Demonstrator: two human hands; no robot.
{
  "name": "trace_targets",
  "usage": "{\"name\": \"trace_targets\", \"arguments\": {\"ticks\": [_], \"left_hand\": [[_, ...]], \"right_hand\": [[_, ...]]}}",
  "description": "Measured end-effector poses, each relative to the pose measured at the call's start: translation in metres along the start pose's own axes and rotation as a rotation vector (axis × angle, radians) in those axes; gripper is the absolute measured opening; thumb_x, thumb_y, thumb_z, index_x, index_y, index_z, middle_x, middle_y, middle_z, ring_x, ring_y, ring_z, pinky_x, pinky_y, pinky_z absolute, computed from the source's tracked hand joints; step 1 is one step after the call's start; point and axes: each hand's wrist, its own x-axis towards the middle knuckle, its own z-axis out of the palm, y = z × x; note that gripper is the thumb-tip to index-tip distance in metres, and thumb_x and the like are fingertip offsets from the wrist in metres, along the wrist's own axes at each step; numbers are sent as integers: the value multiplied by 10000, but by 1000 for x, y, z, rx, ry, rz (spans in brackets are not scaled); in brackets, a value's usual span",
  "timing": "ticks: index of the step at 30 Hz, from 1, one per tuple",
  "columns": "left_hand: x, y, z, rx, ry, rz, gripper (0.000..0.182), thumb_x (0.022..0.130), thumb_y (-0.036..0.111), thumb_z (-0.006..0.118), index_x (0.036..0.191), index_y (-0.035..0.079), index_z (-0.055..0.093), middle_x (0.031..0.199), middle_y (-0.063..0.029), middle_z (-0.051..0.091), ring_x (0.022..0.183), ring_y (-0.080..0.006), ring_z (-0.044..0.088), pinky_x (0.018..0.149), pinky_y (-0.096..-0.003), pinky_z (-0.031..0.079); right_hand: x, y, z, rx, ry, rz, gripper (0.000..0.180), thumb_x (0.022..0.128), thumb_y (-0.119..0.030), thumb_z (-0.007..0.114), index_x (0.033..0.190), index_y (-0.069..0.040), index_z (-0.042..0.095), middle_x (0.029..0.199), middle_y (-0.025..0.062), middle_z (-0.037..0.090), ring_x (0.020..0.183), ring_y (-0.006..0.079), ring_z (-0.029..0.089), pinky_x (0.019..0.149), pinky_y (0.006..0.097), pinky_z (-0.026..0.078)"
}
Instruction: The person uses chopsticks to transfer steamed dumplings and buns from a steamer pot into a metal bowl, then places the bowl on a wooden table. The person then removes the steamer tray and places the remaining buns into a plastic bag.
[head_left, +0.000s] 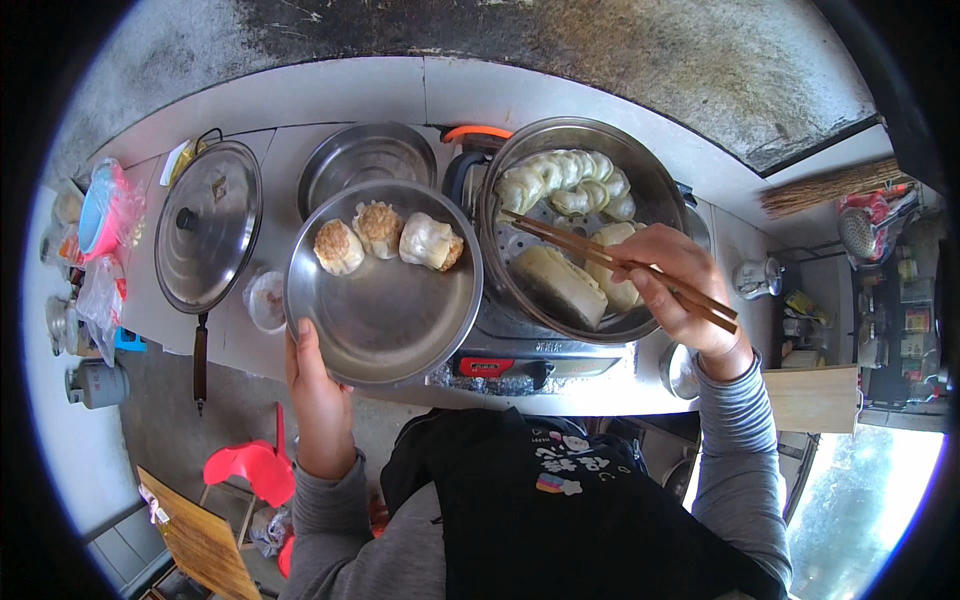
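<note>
My left hand (319, 386) grips the near-left rim of a round metal plate (382, 322). Three shumai (379, 229) sit towards the plate's far side, one lying tipped over. In my right hand (679, 281) is a pair of wooden chopsticks (600, 259), reaching into a steel steamer pot (664, 180) with their tips by its left inner wall. Crescent dumplings (555, 171) line the pot's far side. Nearer to me lie pale steamed rolls (559, 285), partly covered by my right hand and the chopsticks. Nothing is pinched between the chopstick tips.
The pot stands on a gas stove (540, 364). Behind the held plate is another metal dish (367, 161). A lidded frying pan (210, 225) and a small plastic-covered bowl (265, 300) stand to the left. A metal canister (757, 277) and a straw broom (829, 187) are at the right.
</note>
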Motion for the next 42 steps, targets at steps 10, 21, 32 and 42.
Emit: {"name": "trace_targets", "arguments": {"ticks": [10,21,32,42], "left_hand": [[0,1,5,23,20,-5,449,992,321,435,1310,4,417,1199,-108,541,1039,-175,532,851,-296,422],[1,-3,6,16,71,43,387,988,334,439,1264,63,456,895,-17,606,530,-27,464,401,-174,286],[0,1,2,0,43,1,419,992,300,441,1279,-6,447,1224,-129,548,1115,-202,561,919,-313,462],[-1,-1,2,1,10,-13,453,997,313,427,1318,-7,410,1270,-140,514,1157,-216,534,943,-330,455]], "right_hand": [[8,-7,19,-146,-113,-14,258,822,-15,616,1071,54,613,941,185,615,822,325,630,717,363,521],[-3,11,14,-22,92,107,286,923,-197,539,1066,37,619,1011,175,641,895,292,629,815,378,482],[0,4,8,-49,-49,9,264,822,-4,595,1080,51,608,998,189,624,862,314,629,784,368,502],[2,7,24,-91,-29,11,227,882,-57,561,1076,52,606,1010,188,635,931,308,632,804,359,505]]}}
